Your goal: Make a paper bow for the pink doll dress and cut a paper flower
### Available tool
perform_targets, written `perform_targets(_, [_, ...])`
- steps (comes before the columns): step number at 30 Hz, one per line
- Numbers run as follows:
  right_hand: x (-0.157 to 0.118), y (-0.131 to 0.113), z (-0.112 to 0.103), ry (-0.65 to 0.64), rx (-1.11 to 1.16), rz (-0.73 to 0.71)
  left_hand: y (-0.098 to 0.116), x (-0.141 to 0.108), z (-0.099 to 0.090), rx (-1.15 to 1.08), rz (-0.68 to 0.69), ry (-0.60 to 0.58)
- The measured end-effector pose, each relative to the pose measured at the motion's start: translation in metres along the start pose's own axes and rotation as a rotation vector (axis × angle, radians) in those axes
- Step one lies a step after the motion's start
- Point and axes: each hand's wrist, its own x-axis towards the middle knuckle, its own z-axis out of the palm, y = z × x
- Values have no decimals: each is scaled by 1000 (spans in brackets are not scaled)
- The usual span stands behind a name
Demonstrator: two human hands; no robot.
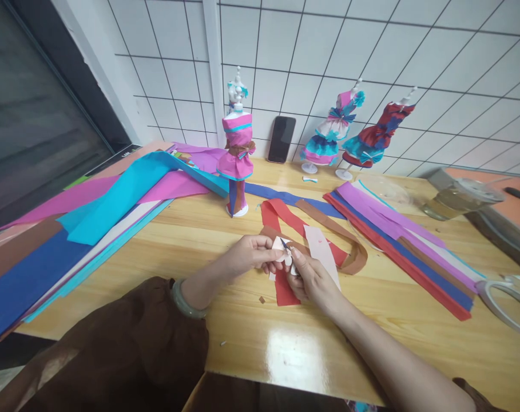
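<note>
My left hand (256, 253) pinches a small pale piece of crepe paper (279, 245) between thumb and fingers. In my right hand (310, 276) is a small pair of scissors (284, 245), dark blades pointing up and left against the paper; the handles are mostly hidden by my fingers. Beneath my hands lie a red paper strip (288, 289) and a pale pink strip (320, 250). A brown strip (357, 253) curls just to their right. Beyond them stands a mini dress form (237, 166) in a pink paper dress with a brown bow.
Long coloured paper strips (126, 189) spread across the left; another stack (408, 252) lies right. Two more dressed forms (328, 134) and a phone (281, 139) stand near the tiled wall. A tape roll (506, 303) and a cup of liquid (457, 200) are at far right.
</note>
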Motion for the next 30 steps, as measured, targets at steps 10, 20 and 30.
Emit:
perform_targets(10, [0,1,-1,-17,-15,1,1,-1,0,-19,14,-42])
perform_targets(20, [0,1,0,-24,75,-6,0,-2,5,-29,21,-46])
perform_targets(30, [-1,1,0,-19,92,-13,-1,-2,5,-35,29,-61])
